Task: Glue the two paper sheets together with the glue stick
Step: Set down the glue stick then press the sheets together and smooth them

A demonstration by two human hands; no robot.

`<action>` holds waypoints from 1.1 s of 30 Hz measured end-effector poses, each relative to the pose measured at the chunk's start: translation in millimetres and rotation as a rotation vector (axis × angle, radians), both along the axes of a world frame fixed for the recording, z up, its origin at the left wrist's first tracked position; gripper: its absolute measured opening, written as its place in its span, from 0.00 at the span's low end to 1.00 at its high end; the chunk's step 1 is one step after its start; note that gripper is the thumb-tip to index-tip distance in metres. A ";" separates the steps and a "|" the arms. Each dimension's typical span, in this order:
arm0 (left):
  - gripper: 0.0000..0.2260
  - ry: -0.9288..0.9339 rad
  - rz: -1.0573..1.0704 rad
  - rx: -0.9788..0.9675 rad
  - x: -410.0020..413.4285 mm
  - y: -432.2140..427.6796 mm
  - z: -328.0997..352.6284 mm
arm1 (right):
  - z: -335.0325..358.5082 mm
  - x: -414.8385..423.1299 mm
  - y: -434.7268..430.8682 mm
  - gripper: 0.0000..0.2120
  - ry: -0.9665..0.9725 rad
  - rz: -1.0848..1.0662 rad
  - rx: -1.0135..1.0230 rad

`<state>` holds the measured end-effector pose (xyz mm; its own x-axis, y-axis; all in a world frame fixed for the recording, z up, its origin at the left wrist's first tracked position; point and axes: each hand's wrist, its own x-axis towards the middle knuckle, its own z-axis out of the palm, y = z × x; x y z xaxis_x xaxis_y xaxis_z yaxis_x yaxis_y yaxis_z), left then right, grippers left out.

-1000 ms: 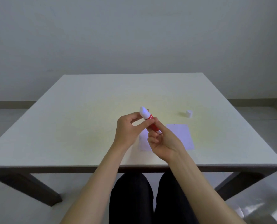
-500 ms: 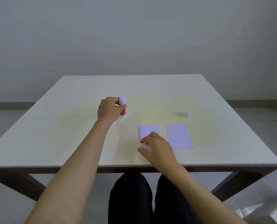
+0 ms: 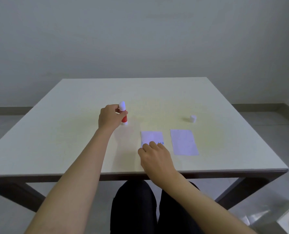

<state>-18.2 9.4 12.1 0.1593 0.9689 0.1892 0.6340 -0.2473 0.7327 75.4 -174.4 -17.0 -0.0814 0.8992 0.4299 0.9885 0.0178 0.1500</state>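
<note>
A red glue stick [image 3: 124, 115] with a white cap stands upright on the white table [image 3: 72, 125], left of centre. My left hand [image 3: 110, 117] is wrapped around its red body. Two small white paper sheets lie side by side near the front edge: the left sheet [image 3: 151, 136] and the right sheet [image 3: 183, 142]. My right hand [image 3: 154, 155] rests on the near part of the left sheet, fingers curled down on it and covering its lower half. Faint blue marks show on that sheet beside my fingers.
A small white cap-like piece [image 3: 193, 118] stands on the table behind the right sheet. My legs in dark trousers [image 3: 140, 208] are under the front edge. A plain wall is behind the table.
Both hands held the glue stick above the sheets a second ago. My left hand carried it left and stood it on the table; my right hand dropped onto the left sheet.
</note>
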 end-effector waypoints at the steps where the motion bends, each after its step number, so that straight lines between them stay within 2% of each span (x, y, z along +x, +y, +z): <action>1: 0.09 -0.005 0.002 -0.016 0.0 0.2 -1.5 | 0.7 -0.5 0.2 0.18 0.004 0.002 0.020; 4: 0.12 -0.005 -0.024 -0.088 -1.9 3.0 -5.0 | 6.5 6.1 -3.4 0.15 0.197 0.019 0.115; 6: 0.31 0.031 -0.013 -0.111 -4.3 -3.0 -5.0 | 15.9 19.1 -6.6 0.10 0.467 0.023 0.209; 7: 0.37 0.001 0.039 -0.056 -4.6 -10.2 -5.9 | 22.1 28.2 -8.4 0.07 0.634 0.024 0.236; 8: 0.38 -0.072 0.099 0.064 -3.7 -20.9 -5.7 | 28.5 37.9 -10.4 0.06 0.809 0.024 0.257; 9: 0.32 -0.186 0.144 0.219 -1.9 -34.9 -4.7 | 35.0 47.3 -12.7 0.05 0.969 0.008 0.297; 10: 0.24 -0.299 0.169 0.344 1.7 -50.0 -4.2 | 40.4 56.2 -14.4 0.05 1.118 -0.030 0.345; 11: 0.15 -0.380 0.176 0.390 7.2 -63.9 -5.0 | 44.2 64.6 -14.7 0.06 1.258 -0.069 0.388; 12: 0.07 -0.443 0.152 0.334 13.5 -78.7 -5.7 | 46.4 71.8 -13.7 0.07 1.384 -0.091 0.429; 13: 0.05 -0.522 0.094 0.158 21.7 -93.3 -7.8 | 47.5 77.7 -12.9 0.08 1.494 -0.094 0.465; 15: 0.13 -0.639 -0.055 -0.372 38.8 -120.4 -14.4 | 47.1 84.9 -12.1 0.09 1.706 -0.076 0.518; 16: 0.15 -0.662 -0.122 -0.574 45.8 -130.8 -16.0 | 46.2 86.5 -12.9 0.10 1.800 -0.062 0.530; 17: 0.16 -0.695 -0.167 -0.693 51.7 -136.7 -17.0 | 44.8 87.3 -13.9 0.11 1.869 -0.051 0.540; 19: 0.11 -0.833 -0.177 -0.793 59.5 -138.3 -13.9 | 40.6 88.9 -17.1 0.12 1.923 -0.047 0.550; 21: 0.05 -0.906 -0.159 -0.796 62.0 -134.2 -6.9 | 35.5 90.5 -21.7 0.12 1.915 -0.062 0.548; 25: 0.05 -0.776 -0.182 -0.661 61.0 -125.3 1.2 | 26.8 98.0 -31.1 0.11 1.918 -0.132 0.488; 28: 0.06 -0.691 -0.192 -0.593 58.8 -116.5 5.6 | 25.5 112.7 -33.4 0.09 1.893 -0.188 0.311; 31: 0.05 -0.609 -0.231 -0.589 60.6 -113.8 5.0 | 28.7 127.2 -32.7 0.08 1.685 -0.205 0.062; 33: 0.05 -0.564 -0.245 -0.575 64.3 -115.4 3.0 | 30.7 131.8 -31.7 0.06 1.558 -0.215 -0.028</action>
<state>46.0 -106.0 15.1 0.4070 0.8893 -0.2087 0.1121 0.1782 0.9776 207.3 -206.0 13.7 0.5341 0.8439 -0.0503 0.1493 -0.1527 -0.9769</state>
